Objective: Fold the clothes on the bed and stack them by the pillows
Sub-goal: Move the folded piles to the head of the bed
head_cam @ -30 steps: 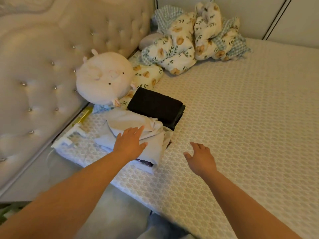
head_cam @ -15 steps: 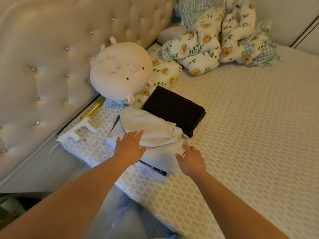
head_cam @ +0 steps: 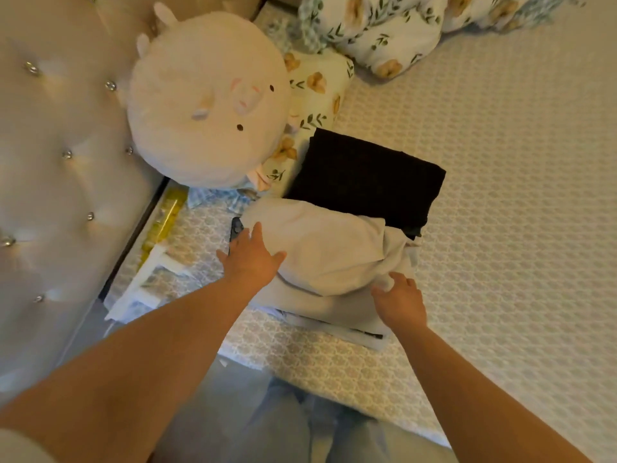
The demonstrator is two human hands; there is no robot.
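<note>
The left hand lies flat with straight fingers on the near-left part of a pale folded garment, pressing it down, while the right hand pinches a bunched corner of the same cloth at its near-right edge. Under both hands the garment tops a small pile whose lower layers peek out just toward the person. Just beyond the hands, touching the pale cloth's far edge, sits a folded black garment, and beyond that, to the left, a round plush pillow and a flowered pillow rest by the headboard. Left of the left hand, a dark slim object shows partly from under the cloth; what it is cannot be told. The step in hand looks like the finishing of this fold: the piece already lies on the bed by the pillows, but its right side is still lumpy. The next move likely calls for tucking or pulling that pinched corner flat while the left hand keeps the pile from sliding, then smoothing the top.
</note>
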